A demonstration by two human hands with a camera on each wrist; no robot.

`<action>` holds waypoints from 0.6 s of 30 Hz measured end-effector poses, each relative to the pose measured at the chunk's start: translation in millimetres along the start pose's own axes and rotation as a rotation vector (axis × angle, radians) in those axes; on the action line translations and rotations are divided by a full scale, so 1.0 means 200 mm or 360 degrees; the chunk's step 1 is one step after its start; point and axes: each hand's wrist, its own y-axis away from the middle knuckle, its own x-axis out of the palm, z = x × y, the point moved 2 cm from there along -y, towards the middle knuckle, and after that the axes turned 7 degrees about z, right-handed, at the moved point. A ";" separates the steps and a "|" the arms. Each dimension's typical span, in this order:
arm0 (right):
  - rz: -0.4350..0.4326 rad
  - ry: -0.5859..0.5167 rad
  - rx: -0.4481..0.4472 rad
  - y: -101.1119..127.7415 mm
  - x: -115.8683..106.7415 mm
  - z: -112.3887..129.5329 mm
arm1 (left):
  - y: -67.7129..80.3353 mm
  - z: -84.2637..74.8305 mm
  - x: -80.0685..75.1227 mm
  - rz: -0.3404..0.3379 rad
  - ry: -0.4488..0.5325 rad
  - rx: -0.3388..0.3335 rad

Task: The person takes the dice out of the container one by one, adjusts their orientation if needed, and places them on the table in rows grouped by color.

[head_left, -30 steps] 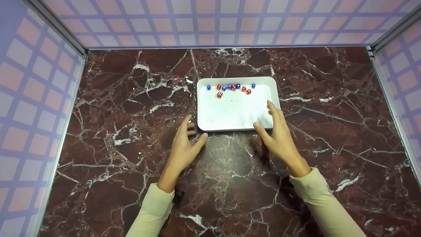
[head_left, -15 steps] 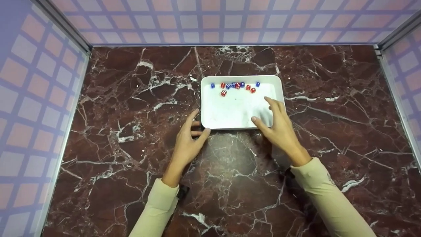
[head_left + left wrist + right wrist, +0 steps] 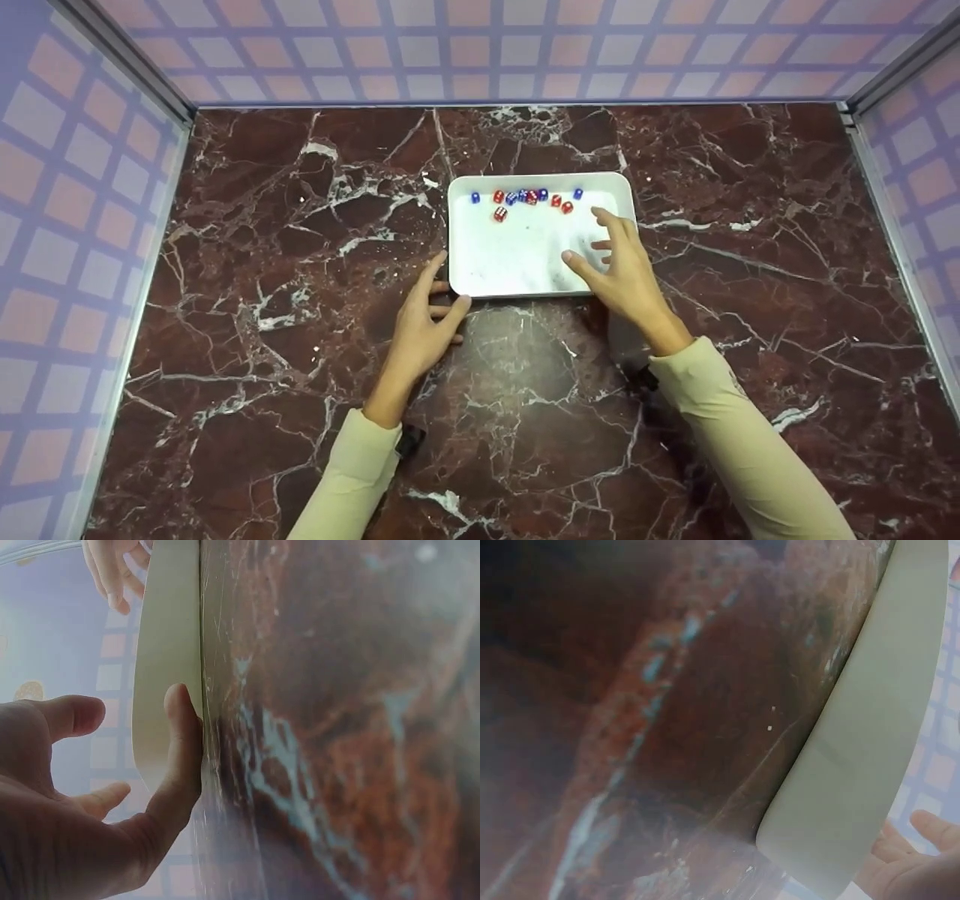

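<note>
The tabletop is dark red marble shot through with white veins, boxed in on three sides by walls patterned in a pink and lilac grid, with metal strips running up the corners. A shallow white tray lies flat on the marble just ahead of both hands, and a cluster of small red and blue dice sits along its far edge, well beyond the fingertips, with one red die a little nearer than the rest. The left hand rests on the stone at the tray's near left corner, fingers relaxed and spread; the left wrist view shows its thumb lying right against the tray's outer rim while the other fingers stay clear of it, gripping nothing. The right hand hovers over the tray's near right part, fingers splayed and loosely extended toward the dice, thumb pointing inward across the white floor, holding nothing; whether it touches the tray I cannot tell. Both forearms, in pale cream sleeves, angle in from the near edge of the table toward the tray between them.
</note>
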 end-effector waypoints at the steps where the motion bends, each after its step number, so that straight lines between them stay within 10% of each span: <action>1: 0.0008 -0.0006 0.0006 -0.01 0.00 0.00 | 0.00 0.01 0.00 0.0004 0.0005 0.0000; 18: 0.0012 -0.0056 0.0118 -0.11 0.01 -0.03 | -0.05 0.00 -0.01 0.0038 -0.0096 -0.0052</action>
